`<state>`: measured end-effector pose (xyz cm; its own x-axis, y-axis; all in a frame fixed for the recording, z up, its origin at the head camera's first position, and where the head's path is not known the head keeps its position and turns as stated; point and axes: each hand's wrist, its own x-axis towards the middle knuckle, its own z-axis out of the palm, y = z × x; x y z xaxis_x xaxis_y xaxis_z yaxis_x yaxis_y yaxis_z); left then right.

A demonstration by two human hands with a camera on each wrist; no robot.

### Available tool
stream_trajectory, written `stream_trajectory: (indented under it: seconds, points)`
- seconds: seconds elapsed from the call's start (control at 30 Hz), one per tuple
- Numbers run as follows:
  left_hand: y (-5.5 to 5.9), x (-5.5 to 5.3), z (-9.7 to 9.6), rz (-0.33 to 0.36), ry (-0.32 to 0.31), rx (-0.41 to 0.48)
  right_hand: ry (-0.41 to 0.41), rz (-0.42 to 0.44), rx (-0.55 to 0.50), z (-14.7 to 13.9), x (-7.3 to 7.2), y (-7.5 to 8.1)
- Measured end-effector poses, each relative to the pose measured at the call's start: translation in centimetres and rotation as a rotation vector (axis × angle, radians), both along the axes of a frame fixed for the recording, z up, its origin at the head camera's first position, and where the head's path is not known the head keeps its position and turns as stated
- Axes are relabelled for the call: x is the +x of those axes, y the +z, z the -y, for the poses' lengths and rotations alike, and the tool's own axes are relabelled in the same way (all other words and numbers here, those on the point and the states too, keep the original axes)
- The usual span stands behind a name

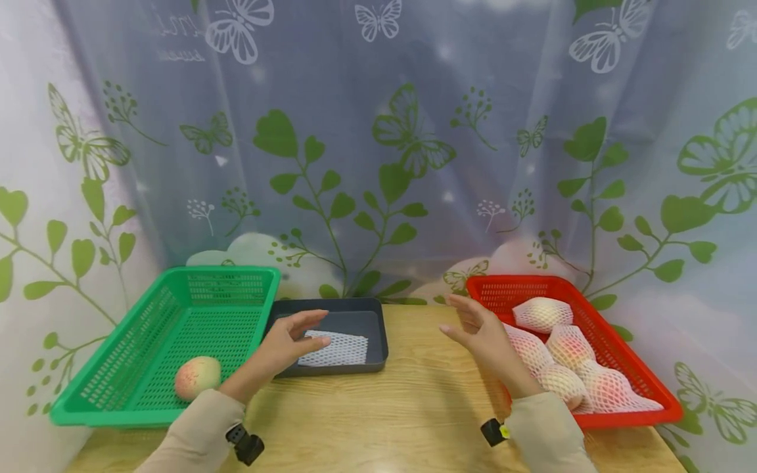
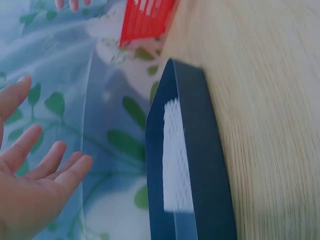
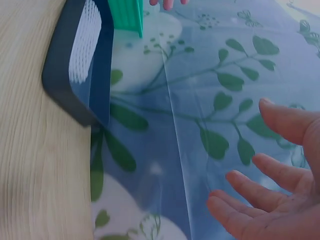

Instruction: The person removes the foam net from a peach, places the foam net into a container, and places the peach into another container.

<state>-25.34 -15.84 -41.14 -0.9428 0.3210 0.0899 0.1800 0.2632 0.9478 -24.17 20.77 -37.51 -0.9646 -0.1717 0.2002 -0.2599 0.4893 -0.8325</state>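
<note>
My left hand (image 1: 291, 336) hovers over the dark grey tray (image 1: 380, 355), fingers and thumb apart and holding nothing. Inside that tray lies a flat white foam net sleeve (image 1: 337, 349). To the left, a single bare peach (image 1: 198, 379) rests near the front of the green basket (image 1: 171, 418). My right hand (image 1: 481, 332) is raised beside the left edge of the red basket (image 1: 644, 368), its fingers spread with nothing in them. Several peaches in foam nets (image 1: 570, 347) lie in the red basket. Both wrist views show the palms bare.
A wooden table (image 1: 367, 420) carries both baskets and the tray. Behind it hangs a curtain (image 1: 378, 164) printed with leaves and butterflies, close to the table's far edge. The tray stands right against the green basket's side.
</note>
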Motion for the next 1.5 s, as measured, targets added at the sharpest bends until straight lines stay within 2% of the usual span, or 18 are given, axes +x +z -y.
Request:
stream_trajectory:
  seconds: [0.17,0.43,0.67,0.83,0.93,1.1,1.23,1.33,1.5]
  points:
    - [-0.1,-0.5,-2.7,0.021,-0.031,0.013,-0.030,0.010,0.030,-2.4,0.8,-0.2]
    - [-0.2,-0.7,-7.5,0.030,-0.154,0.031,-0.080,0.055,0.051,-6.7,2.1,-1.2]
    - [0.0,-0.8,-12.4,0.057,-0.201,0.053,-0.185,0.042,0.080,-10.9,3.4,-2.3]
    - [-0.2,-0.1,-15.1,0.091,-0.200,0.115,-0.233,0.139,0.020,-13.2,4.4,-2.9]
    - [-0.5,0.4,-16.7,0.109,-0.207,0.133,-0.261,0.180,0.047,-14.4,4.9,-3.3]
    - [-1.4,0.9,-19.4,0.129,-0.213,0.144,-0.259,0.147,0.174,-16.5,5.2,-4.0]
    - [-2.0,1.4,-21.8,0.159,-0.205,0.157,-0.219,0.083,0.252,-18.0,5.1,-4.6]
    - [-2.4,1.9,-23.7,0.177,-0.170,0.172,-0.195,0.075,0.272,-18.8,5.0,-5.0]
    - [-2.8,3.0,-26.5,0.245,-0.100,0.196,-0.161,0.134,0.255,-19.7,4.8,-5.3]
